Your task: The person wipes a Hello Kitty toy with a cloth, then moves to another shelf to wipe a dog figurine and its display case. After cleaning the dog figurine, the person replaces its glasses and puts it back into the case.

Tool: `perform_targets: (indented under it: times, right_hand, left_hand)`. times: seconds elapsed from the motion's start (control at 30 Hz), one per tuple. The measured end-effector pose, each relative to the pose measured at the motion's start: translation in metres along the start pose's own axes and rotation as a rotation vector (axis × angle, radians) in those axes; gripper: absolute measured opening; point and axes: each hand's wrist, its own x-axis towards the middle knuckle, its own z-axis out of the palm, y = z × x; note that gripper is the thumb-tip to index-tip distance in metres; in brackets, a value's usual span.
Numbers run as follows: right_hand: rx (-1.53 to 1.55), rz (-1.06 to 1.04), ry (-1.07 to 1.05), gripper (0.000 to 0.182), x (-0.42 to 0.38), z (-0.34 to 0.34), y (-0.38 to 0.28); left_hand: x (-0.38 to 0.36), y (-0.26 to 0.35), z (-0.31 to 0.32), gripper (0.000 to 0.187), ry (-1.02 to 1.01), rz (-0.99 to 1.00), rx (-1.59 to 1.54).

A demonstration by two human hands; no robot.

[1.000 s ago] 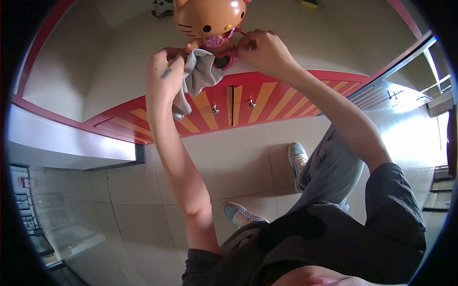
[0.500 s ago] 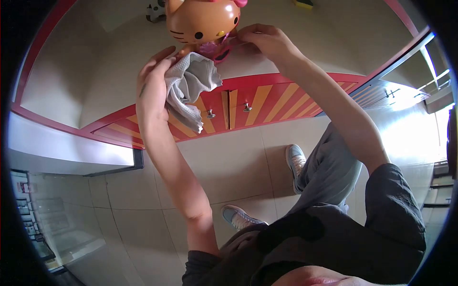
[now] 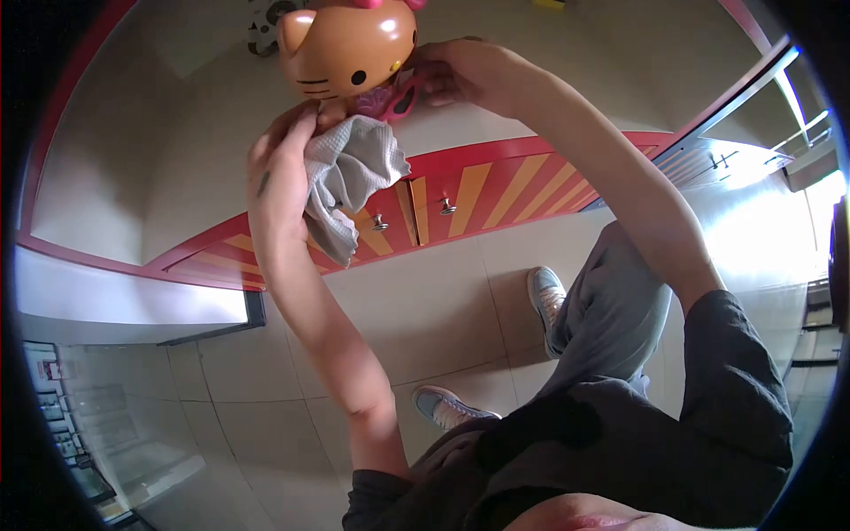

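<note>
A large orange cat figurine with a pink bow stands at the top of the head view, its upper edge cut off. Its small body wears purple-pink, and a pink-rimmed dark piece sits at its side. My left hand is closed on a light grey cloth and presses against the figurine's left side; the cloth hangs down over the shelf edge. On the other side, my right hand has its fingers curled against the figurine's body, their tips partly hidden.
Beneath the pale shelf is a red cabinet with orange stripes and two metal knobs. A black-and-white figure and a yellow object stand farther back. My legs and shoes are on the tiled floor.
The figurine has shifted a little to the left and turned slightly. My right hand has followed it leftward, its fingers more curled. The cloth has moved slightly left with my left hand.
</note>
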Motion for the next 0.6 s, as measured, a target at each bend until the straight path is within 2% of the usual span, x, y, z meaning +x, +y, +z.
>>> perform_targets:
  times: [0.03,0.1,0.13,0.2,0.3,0.4,0.53,0.6]
  right_hand:
    - [0.001,-0.003,0.001,0.034,0.004,0.001,-0.001]
    - [0.250,0.098,0.090,0.033,0.010,0.004,-0.004]
    - [0.257,0.101,0.090,0.033,0.010,0.004,-0.007]
    - [0.366,0.139,-0.031,0.032,0.011,0.001,-0.011]
    - [0.279,0.124,-0.092,0.030,0.027,-0.005,-0.005]
    - [0.147,0.133,-0.076,0.028,0.030,-0.002,-0.008]
    - [0.159,0.059,-0.019,0.025,0.040,-0.002,0.003]
    - [0.193,0.037,0.083,0.040,0.048,-0.005,0.009]
  left_hand:
    - [0.000,-0.001,0.001,0.036,0.000,0.008,0.039]
    - [-0.002,0.000,0.002,0.036,-0.023,0.011,0.042]
    - [-0.004,0.002,0.003,0.035,-0.016,0.014,0.062]
    - [-0.005,0.002,0.003,0.034,-0.012,0.011,0.090]
    - [-0.001,0.003,0.000,0.033,-0.033,0.016,0.106]
    - [0.004,-0.002,-0.004,0.035,-0.019,-0.005,0.100]
    - [0.006,-0.006,-0.006,0.034,-0.009,0.033,0.080]
    - [0.004,-0.003,-0.007,0.036,-0.038,0.056,0.066]
